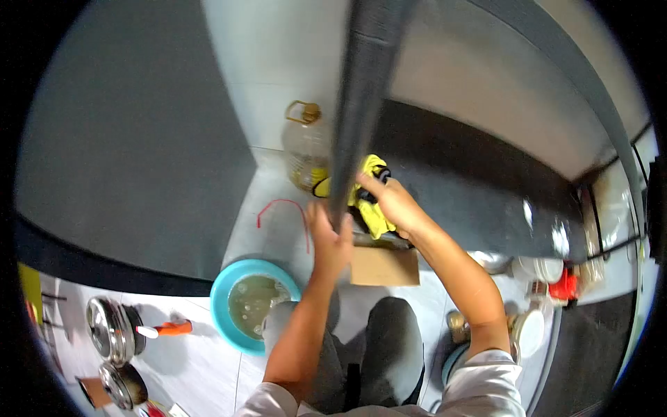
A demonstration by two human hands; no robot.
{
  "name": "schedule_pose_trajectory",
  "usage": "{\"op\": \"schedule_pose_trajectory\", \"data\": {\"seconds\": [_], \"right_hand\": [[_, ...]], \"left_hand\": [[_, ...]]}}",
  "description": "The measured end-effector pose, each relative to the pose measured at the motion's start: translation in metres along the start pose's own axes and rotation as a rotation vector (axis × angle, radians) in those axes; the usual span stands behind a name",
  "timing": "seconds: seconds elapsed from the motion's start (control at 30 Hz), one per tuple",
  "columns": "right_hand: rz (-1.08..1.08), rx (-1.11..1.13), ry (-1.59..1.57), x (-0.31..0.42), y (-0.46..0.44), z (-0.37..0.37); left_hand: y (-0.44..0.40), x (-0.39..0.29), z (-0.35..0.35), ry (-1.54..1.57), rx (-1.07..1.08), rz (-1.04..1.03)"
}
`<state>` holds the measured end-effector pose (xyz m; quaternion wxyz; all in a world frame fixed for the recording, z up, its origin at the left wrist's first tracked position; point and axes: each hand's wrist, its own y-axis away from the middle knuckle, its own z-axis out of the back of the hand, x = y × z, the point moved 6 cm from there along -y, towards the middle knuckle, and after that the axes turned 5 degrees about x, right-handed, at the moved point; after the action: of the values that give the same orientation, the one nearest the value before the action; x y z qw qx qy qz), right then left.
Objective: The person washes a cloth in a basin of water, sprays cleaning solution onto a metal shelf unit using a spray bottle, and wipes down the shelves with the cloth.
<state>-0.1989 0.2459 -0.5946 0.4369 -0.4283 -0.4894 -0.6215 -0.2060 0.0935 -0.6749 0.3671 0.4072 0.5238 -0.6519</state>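
Note:
My left hand (330, 243) is at the lower end of a dark upright post (361, 90), thumb on one side and fingers on the other. Just right of the post, my right hand (397, 207) grips a crumpled yellow-and-black cloth (377, 219). Part of the cloth passes behind the post. A large clear plastic jug (303, 149) with a brown cap and handle stands left of the post. Below the cloth is a cardboard box (384, 267). A thin red strip (281, 201) lies left of my left hand.
A turquoise basin (221, 316) of cloudy water sits beside my left knee. Lidded pots (110, 332) and an orange-and-white spray bottle (167, 329) are at left. Jars and tubs (531, 330) stand at right. A dark panel (139, 153) bounds the left, a dark shelf (479, 187) the right.

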Motion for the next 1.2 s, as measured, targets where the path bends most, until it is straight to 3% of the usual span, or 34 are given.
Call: {"op": "schedule_pose_trajectory", "data": {"seconds": [0.03,0.07,0.1,0.13,0.17,0.2,0.23,0.27,0.3,0.37,0.43,0.53,0.63,0.67,0.73,0.87,0.93,1.1,1.2], "right_hand": [[0.102,-0.061,0.31,0.002,0.017,0.012],[0.096,-0.28,0.73,0.005,0.035,0.029],[0.18,-0.42,0.854,0.017,0.053,0.035],[0.269,-0.478,0.923,0.024,0.064,0.039],[0.358,-0.535,0.992,0.029,0.073,0.042],[0.495,-0.569,1.093,0.021,0.074,0.039],[0.616,-0.516,1.106,0.014,0.075,0.032],[0.575,-0.415,1.149,-0.003,0.067,0.023],[0.704,-0.521,1.187,-0.007,0.073,0.013],[0.691,-0.493,1.104,-0.009,0.079,0.015],[0.635,-0.419,1.112,-0.012,0.086,0.031],[0.662,-0.614,1.18,-0.032,0.123,0.091],[0.385,-0.799,1.278,-0.062,0.183,0.201],[0.312,-0.844,1.275,-0.073,0.2,0.238],[0.224,-0.943,1.304,-0.09,0.228,0.295],[0.006,-1.295,1.331,-0.102,0.25,0.325],[0.084,-1.213,1.236,-0.097,0.237,0.302],[0.619,-0.84,1.018,-0.054,0.199,0.163],[0.657,-0.704,1.045,-0.052,0.198,0.141]], "left_hand": [[0.0,-0.014,0.003,-0.05,-0.007,0.012],[0.0,-0.018,0.002,0.027,-0.04,-0.005],[0.005,-0.001,0.0,-0.033,-0.045,0.022],[0.005,-0.008,0.001,-0.099,-0.076,-0.089],[0.009,-0.005,0.001,-0.104,-0.117,0.001],[0.009,0.005,0.0,-0.093,-0.135,-0.074],[0.007,-0.003,-0.001,0.09,-0.047,-0.085],[0.009,0.009,0.0,0.125,-0.104,-0.036],[0.006,0.0,0.001,0.107,-0.092,-0.013],[0.006,-0.024,0.004,0.131,-0.101,0.047],[0.016,-0.053,0.006,-0.325,-0.343,-0.183],[0.045,-0.099,-0.014,-0.438,-0.556,-0.7],[0.065,-0.134,-0.064,-0.308,-0.09,-0.869],[0.061,-0.145,-0.084,-0.467,0.08,-0.804],[0.05,-0.174,-0.126,-0.639,0.153,-0.714],[0.024,-0.15,-0.172,-0.669,0.321,-0.686],[0.014,-0.128,-0.186,-0.721,0.383,-0.664],[0.01,-0.116,-0.19,-0.836,0.4,-0.493],[0.008,-0.114,-0.189,-0.848,0.408,-0.469]]}}
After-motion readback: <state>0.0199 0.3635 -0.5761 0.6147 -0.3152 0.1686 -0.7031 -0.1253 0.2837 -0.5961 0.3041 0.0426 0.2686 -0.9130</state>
